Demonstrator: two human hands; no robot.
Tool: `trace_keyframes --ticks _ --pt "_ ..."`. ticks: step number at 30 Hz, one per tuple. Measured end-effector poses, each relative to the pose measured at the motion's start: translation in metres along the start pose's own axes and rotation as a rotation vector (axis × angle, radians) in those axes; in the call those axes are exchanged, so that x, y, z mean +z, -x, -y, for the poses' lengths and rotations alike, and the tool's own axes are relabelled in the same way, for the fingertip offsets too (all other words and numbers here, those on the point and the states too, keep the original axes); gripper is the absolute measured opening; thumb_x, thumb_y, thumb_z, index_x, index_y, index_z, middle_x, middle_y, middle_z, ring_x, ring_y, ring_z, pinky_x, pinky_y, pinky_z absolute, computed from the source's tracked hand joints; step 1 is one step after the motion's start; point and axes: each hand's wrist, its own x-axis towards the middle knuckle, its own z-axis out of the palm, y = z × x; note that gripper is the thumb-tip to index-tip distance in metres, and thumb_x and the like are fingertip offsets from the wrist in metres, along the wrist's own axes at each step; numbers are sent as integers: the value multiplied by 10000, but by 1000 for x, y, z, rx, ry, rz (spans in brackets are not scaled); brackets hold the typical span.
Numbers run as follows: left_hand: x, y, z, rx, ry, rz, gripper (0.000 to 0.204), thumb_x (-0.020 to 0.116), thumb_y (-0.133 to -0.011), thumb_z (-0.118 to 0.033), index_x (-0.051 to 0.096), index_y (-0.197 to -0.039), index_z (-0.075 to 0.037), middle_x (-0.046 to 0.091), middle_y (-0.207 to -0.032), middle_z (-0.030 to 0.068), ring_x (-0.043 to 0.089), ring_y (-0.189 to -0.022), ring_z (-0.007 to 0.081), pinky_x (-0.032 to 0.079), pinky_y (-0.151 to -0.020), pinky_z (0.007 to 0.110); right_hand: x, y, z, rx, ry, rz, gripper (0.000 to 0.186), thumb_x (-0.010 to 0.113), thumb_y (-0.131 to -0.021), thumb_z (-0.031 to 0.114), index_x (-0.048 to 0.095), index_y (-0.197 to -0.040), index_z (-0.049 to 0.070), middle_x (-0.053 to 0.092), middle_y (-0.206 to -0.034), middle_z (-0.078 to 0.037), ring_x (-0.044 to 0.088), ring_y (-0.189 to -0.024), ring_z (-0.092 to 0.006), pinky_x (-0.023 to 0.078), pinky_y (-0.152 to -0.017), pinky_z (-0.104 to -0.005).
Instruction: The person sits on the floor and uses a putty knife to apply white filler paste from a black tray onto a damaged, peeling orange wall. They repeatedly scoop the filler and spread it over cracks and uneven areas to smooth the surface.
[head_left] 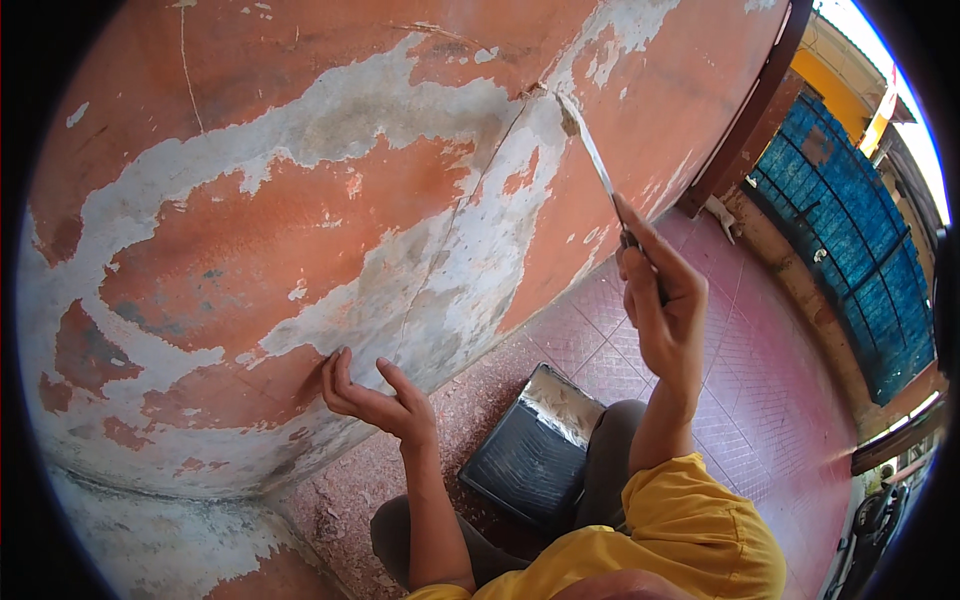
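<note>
In my right hand is a knife with a long, narrow metal blade and a dark handle. Its tip meets the wall near the upper end of a thin crack, and some greyish-brown paste clings to the blade there. The orange paint has peeled off in wide patches, baring grey and white plaster. My left hand holds nothing; its fingers are spread, with the fingertips at the lower wall. Below, by my legs, a black paint tray has pale beige paste at one end.
Reddish flakes and dust cover the floor along the wall's foot. Red-purple tiles extend to the right, toward a blue sheet-covered gate and a white cat-like shape. Part of a dark motorbike shows at the lower right.
</note>
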Motion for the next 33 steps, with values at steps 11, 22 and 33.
trace_keyframes --ticks 11,22,33 --pt "0 0 0 17 -18 1 383 524 -932 -160 430 -1267 1 412 -1260 188 369 -1179 324 277 -998 486 -21 -41 27 -8 327 145 354 530 -951 71 591 -1299 85 335 -658 -23 310 -578 -76 301 -507 -265" --pt "-2 -1 -4 0 4 -13 420 548 -867 -95 442 -1259 12 447 -1262 170 359 -1233 345 272 -1031 488 -19 -21 16 -125 422 209 350 533 -923 56 602 -1265 67 558 -728 -168 488 -561 -238 420 -570 -347" --pt "-2 -1 -2 37 -18 -10 370 523 -932 -168 436 -1250 0 424 -1245 185 381 -1174 332 292 -984 497 -19 -42 34 -169 529 105 345 542 -930 95 602 -1269 78 523 -669 -151 490 -539 -247 409 -545 -363"
